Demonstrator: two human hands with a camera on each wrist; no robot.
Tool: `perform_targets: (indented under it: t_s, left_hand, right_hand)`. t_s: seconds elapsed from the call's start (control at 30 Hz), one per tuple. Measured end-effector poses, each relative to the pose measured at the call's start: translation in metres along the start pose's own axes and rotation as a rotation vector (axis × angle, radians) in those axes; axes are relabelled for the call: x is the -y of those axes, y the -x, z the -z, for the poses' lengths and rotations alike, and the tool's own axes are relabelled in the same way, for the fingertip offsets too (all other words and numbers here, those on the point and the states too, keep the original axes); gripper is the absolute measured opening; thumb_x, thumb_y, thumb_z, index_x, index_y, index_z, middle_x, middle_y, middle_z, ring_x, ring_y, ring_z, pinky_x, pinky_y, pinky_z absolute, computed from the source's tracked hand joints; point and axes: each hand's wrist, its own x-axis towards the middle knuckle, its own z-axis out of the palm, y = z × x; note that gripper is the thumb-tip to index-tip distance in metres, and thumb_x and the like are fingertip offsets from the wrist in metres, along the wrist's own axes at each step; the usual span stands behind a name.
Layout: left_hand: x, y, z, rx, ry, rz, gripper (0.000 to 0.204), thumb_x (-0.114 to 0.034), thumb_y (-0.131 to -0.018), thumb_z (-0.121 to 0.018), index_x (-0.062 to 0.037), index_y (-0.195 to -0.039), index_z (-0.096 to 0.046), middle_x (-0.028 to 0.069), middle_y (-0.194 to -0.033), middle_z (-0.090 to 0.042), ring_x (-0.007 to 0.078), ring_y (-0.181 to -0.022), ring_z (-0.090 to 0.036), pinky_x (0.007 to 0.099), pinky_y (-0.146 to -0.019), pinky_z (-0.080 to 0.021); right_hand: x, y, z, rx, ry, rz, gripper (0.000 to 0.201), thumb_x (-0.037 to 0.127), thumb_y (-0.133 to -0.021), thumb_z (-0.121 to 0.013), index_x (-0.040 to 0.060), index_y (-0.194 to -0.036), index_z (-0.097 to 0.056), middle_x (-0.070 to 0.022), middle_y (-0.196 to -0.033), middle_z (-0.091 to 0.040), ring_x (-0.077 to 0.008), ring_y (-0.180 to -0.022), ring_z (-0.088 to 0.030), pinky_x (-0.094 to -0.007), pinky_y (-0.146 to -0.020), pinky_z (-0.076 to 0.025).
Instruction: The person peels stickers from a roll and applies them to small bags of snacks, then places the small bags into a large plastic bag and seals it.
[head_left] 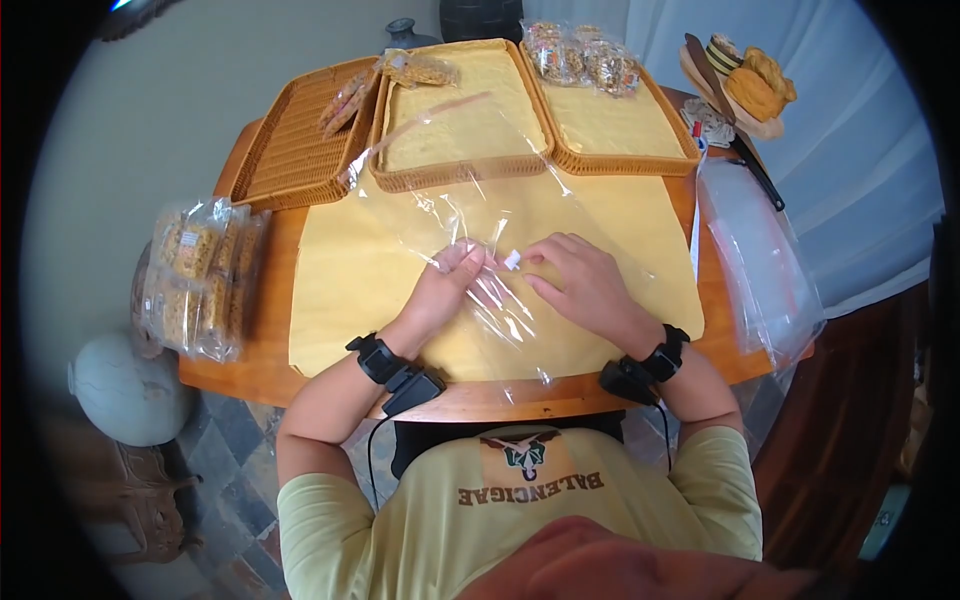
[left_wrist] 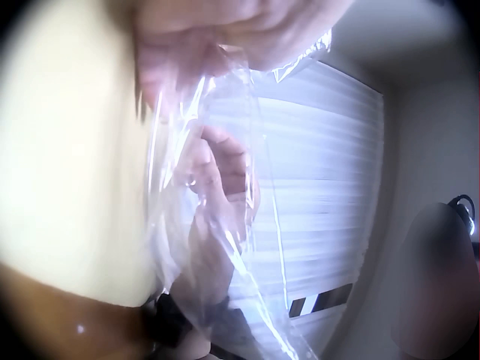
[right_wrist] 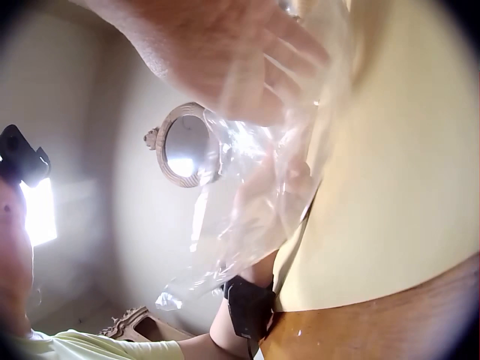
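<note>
A large clear plastic bag (head_left: 440, 215) spreads above the yellow mat in the head view, catching bright glints. My left hand (head_left: 455, 275) pinches it near its middle, thumb on top. Just right of that, a small white piece (head_left: 512, 260), like a label, shows close to the fingertips of my right hand (head_left: 590, 285). The thumb and index finger of this hand stand apart. Through the clear film, the left wrist view shows the right hand (left_wrist: 217, 176) with bent fingers. Film also hangs below the right hand (right_wrist: 262, 67) in the right wrist view.
Three wicker trays (head_left: 463, 178) line the back, some holding bagged snacks (head_left: 610, 65). Packed snack bags (head_left: 205, 280) stand at the left edge. Flat clear bags (head_left: 760, 260) lie at the right, near a black-handled knife (head_left: 760, 175) and bread (head_left: 757, 90). The yellow mat (head_left: 340, 290) covers the table's middle.
</note>
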Motion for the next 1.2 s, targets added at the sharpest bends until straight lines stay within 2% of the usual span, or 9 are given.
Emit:
perform_targets:
  t_s: [0.03,0.23,0.47,0.57,0.63,0.87,0.93,1.03,1.2]
  left_hand:
    - [0.002,0.000,0.003,0.050,0.017,0.037,0.022,-0.020,-0.092,-0.041,0.0007,-0.100,-0.045,0.0133,-0.099,-0.059,0.0193,-0.076,-0.060,0.0269,-0.066,-0.048]
    - [-0.006,0.005,-0.015,0.020,0.037,0.018,0.027,-0.011,-0.086,-0.053,-0.0006,-0.108,-0.040,0.0130,-0.098,-0.060,0.0158,-0.074,-0.059,0.0244,-0.064,-0.048]
    - [0.005,0.004,-0.014,-0.014,0.025,0.011,0.024,-0.004,-0.081,-0.059,-0.0025,-0.102,-0.048,0.0089,-0.090,-0.060,0.0121,-0.078,-0.057,0.0207,-0.064,-0.046]
    - [0.005,0.003,-0.012,-0.068,-0.007,0.037,0.020,-0.005,-0.080,-0.060,-0.0024,-0.098,-0.051,0.0039,-0.079,-0.058,0.0086,-0.069,-0.054,0.0186,-0.060,-0.043]
    - [0.003,0.002,-0.007,0.033,-0.012,0.112,0.025,-0.012,-0.079,-0.063,-0.0010,-0.098,-0.052,0.0000,-0.067,-0.053,0.0058,-0.059,-0.050,0.0185,-0.051,-0.040]
    - [-0.016,0.009,-0.021,0.023,-0.179,0.201,0.028,-0.015,-0.078,-0.065,-0.0019,-0.100,-0.053,-0.0041,-0.060,-0.049,0.0034,-0.045,-0.040,0.0167,-0.040,-0.030]
    - [-0.025,0.011,-0.025,0.023,-0.201,0.303,0.022,-0.016,-0.078,-0.065,-0.0024,-0.094,-0.057,-0.0048,-0.058,-0.048,0.0030,-0.043,-0.037,0.0169,-0.038,-0.027]
    - [-0.014,0.009,-0.020,0.022,-0.152,0.215,0.018,-0.021,-0.078,-0.065,-0.0034,-0.083,-0.061,-0.0025,-0.056,-0.051,0.0020,-0.040,-0.039,0.0170,-0.036,-0.031]
    - [-0.012,0.009,-0.017,0.008,-0.217,0.227,0.019,-0.021,-0.081,-0.061,-0.0025,-0.085,-0.061,-0.0021,-0.056,-0.051,0.0031,-0.040,-0.040,0.0184,-0.036,-0.033]
  right_hand:
    - [0.001,0.000,-0.001,-0.001,-0.013,-0.022,0.020,0.014,-0.071,-0.063,0.0092,-0.089,-0.055,-0.0051,-0.082,-0.056,-0.0238,-0.081,-0.055,-0.0325,-0.066,-0.045]
    - [0.002,0.002,-0.010,-0.028,0.041,-0.028,0.025,0.020,-0.071,-0.065,0.0094,-0.091,-0.053,-0.0046,-0.084,-0.054,-0.0230,-0.083,-0.054,-0.0327,-0.067,-0.045]
    - [0.009,0.003,-0.013,0.009,0.022,-0.042,0.025,0.020,-0.071,-0.064,0.0107,-0.090,-0.052,-0.0037,-0.083,-0.051,-0.0215,-0.083,-0.054,-0.0320,-0.067,-0.046]
    - [0.009,0.004,-0.012,-0.014,0.023,-0.017,0.024,0.018,-0.070,-0.065,0.0110,-0.090,-0.052,-0.0037,-0.084,-0.051,-0.0213,-0.083,-0.054,-0.0316,-0.067,-0.045]
    - [0.011,0.004,-0.009,-0.023,0.019,-0.012,0.025,0.017,-0.070,-0.065,0.0110,-0.089,-0.052,-0.0036,-0.084,-0.051,-0.0213,-0.083,-0.054,-0.0314,-0.067,-0.045]
    - [0.012,0.007,-0.009,-0.010,0.099,-0.011,0.026,0.016,-0.068,-0.065,0.0095,-0.088,-0.049,-0.0042,-0.083,-0.050,-0.0209,-0.081,-0.054,-0.0309,-0.065,-0.045]
    - [0.015,0.009,-0.009,0.003,0.130,-0.007,0.026,0.017,-0.068,-0.065,0.0092,-0.087,-0.048,-0.0044,-0.082,-0.049,-0.0207,-0.080,-0.054,-0.0307,-0.063,-0.045]
    - [0.015,0.011,-0.009,0.014,0.177,0.014,0.027,0.019,-0.068,-0.065,0.0088,-0.086,-0.047,-0.0047,-0.082,-0.049,-0.0202,-0.079,-0.054,-0.0305,-0.060,-0.045]
    - [0.012,0.011,-0.010,-0.022,0.205,0.024,0.026,0.021,-0.069,-0.064,0.0085,-0.084,-0.047,-0.0044,-0.079,-0.049,-0.0191,-0.075,-0.054,-0.0300,-0.055,-0.045]
